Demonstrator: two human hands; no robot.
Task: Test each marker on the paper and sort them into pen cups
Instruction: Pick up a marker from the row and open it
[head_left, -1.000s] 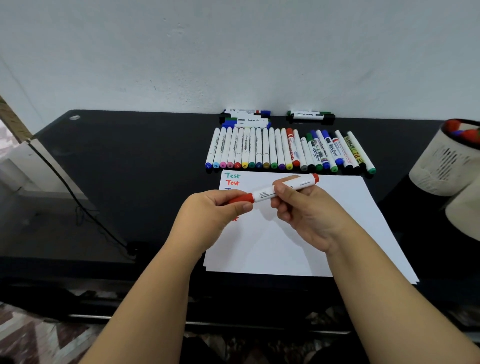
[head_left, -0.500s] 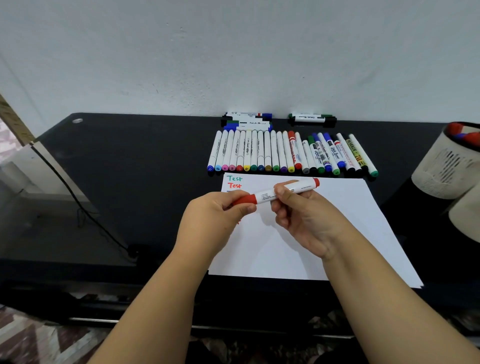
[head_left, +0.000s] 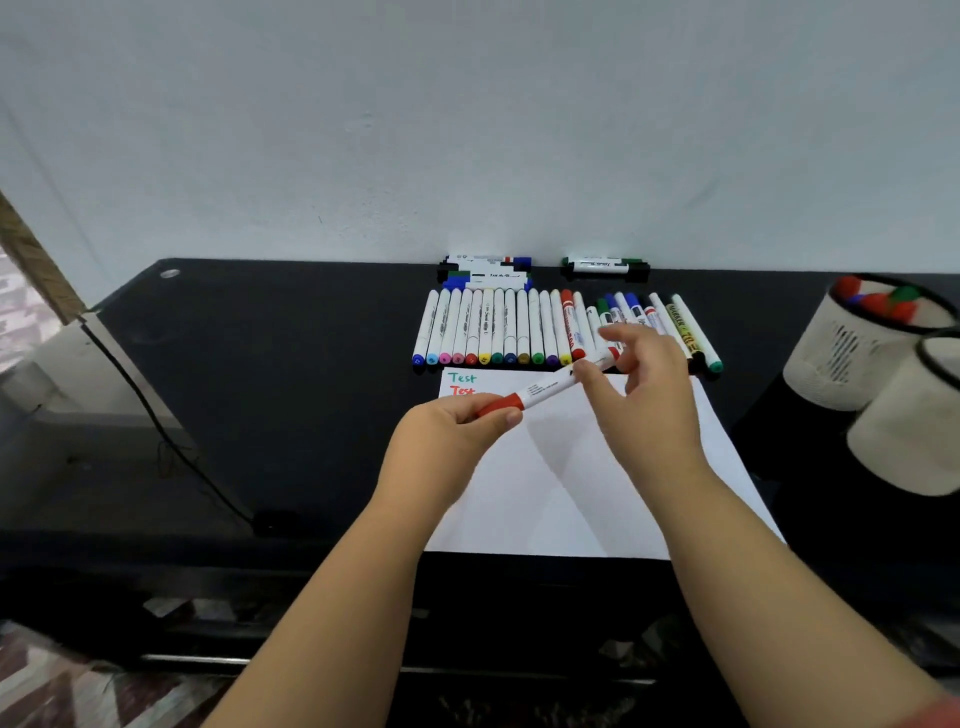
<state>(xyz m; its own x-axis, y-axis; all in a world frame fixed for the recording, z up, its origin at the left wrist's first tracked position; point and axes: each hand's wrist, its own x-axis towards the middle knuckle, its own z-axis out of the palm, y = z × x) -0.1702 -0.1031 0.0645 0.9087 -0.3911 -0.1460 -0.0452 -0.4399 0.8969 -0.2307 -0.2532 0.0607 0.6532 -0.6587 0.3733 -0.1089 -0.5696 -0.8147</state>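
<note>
Filling the lower half of the view, a black worktop (head_left: 311, 364) runs against a pale wall, with a person's two bare arms reaching in from the near edge. A white sheet of paper (head_left: 561, 478) lies flat in the middle, the words "Test" (head_left: 462, 378) written at its far left corner in green and then red. Two pale mesh pen cups (head_left: 852, 353) stand at the right edge, the farther one already holding several markers with red, blue and green ends. A long row of markers (head_left: 509, 327) lies side by side just beyond the paper, and a few more sit against the wall.

The left hand (head_left: 447, 436) has its fingers curled round the red cap end of a red marker (head_left: 545, 387), held above the paper and slanting up to the right. The right hand (head_left: 644, 384) pinches the far end between thumb and forefinger, its other fingers spread loosely.

Likely risks from here: if the cap comes off with a jerk, the right hand could knock the row of markers just behind it and set them rolling, mixing tested with untested. An uncapped tip may smear the hand or paper. Reaching right for a cup, the forearm could tip the near one.
</note>
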